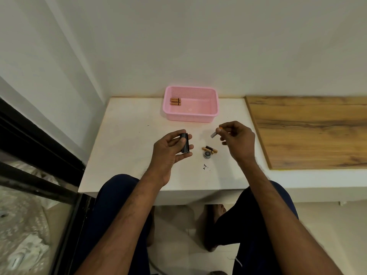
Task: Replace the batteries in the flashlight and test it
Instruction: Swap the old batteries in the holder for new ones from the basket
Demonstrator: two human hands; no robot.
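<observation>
My left hand (170,147) grips a short black flashlight body (185,143), held upright above the white table (123,135). Right of it, my right hand (236,138) pinches a small battery (214,133) with an orange tip and a pale body, tilted down to the left in the air. Between the hands, two copper-and-black batteries (210,149) lie on the table. Just in front of them sits the round flashlight cap (207,154).
A pink plastic basket (213,114) stands at the back of the table with several batteries (175,101) in its left corner. A wooden board (309,132) covers the surface on the right. Small dark scraps (205,166) lie near the table's front. A black window frame (39,143) runs along the left.
</observation>
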